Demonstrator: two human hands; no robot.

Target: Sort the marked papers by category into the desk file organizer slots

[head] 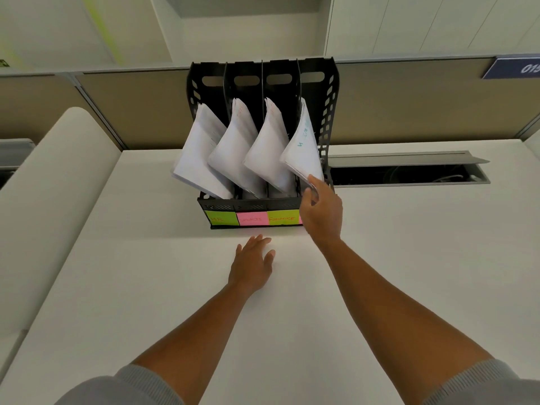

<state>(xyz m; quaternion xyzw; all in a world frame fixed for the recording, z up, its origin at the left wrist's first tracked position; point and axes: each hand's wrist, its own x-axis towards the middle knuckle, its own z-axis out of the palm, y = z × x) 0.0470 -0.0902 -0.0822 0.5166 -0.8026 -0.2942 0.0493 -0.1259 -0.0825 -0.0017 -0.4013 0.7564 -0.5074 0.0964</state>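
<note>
- The last papers (301, 147) are being seated in the rightmost slot of the organizer (327, 112); their lower corner is pinched by the right hand (321, 211).
- The left hand (252, 261) is laid flat on the tabletop (409, 258), fingers (258, 239) loosely spread.
- All four slots are filled.
- Next, likely: the corner is released and the hand withdrawn.

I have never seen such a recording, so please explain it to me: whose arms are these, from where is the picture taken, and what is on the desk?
No machine here: a person wears a camera on the head, looking down at their own hands. On the white desk stands a black file organizer with four slots, each holding papers, and coloured labels on its front. The right hand grips the bottom edge of the papers in the rightmost slot. The left hand rests flat and open on the desk, holding nothing.
</note>
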